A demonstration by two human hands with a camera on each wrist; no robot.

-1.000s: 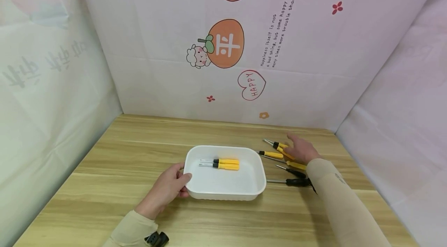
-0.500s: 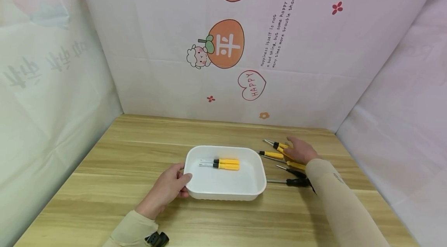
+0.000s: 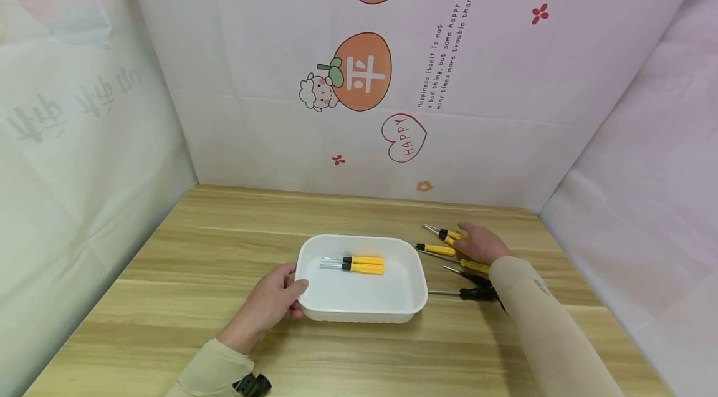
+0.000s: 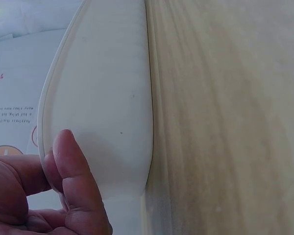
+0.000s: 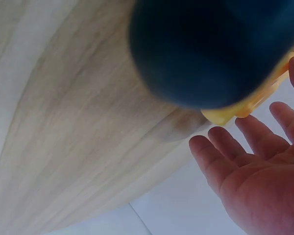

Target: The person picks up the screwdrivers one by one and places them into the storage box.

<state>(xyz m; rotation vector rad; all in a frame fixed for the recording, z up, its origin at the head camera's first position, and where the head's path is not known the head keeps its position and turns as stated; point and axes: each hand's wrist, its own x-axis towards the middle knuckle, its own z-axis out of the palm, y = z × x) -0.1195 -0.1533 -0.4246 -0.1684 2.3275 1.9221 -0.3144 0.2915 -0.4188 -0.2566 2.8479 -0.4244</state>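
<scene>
My left hand (image 3: 272, 297) grips the left end of a white plastic tray (image 3: 359, 297), thumb over the rim and fingers beneath outside. In the left wrist view, fingers (image 4: 76, 181) press the outer wall. Inside the tray lie two small screwdrivers (image 3: 364, 268) with yellow-and-black handles. My right hand (image 3: 483, 243) is over a pair of yellow-handled screwdrivers (image 3: 451, 237) at the back right, partly covering their handles. In the right wrist view, its fingers are loosely spread beside yellow handles (image 5: 220, 115). A large dark rounded end (image 5: 215, 54) fills the top there, blurred and close.
Right of the tray lie another short yellow screwdriver (image 3: 437, 249), a longer yellow-handled one (image 3: 473, 265) and two black-handled screwdrivers (image 3: 473, 293), partly under the right sleeve (image 3: 546, 322). White printed sheets (image 3: 252, 135) wall the wooden table (image 3: 224, 216) at the back and sides.
My right hand has drawn slightly down and toward me over the yellow handles. The left hand, the tray and the screwdrivers in it stay put.
</scene>
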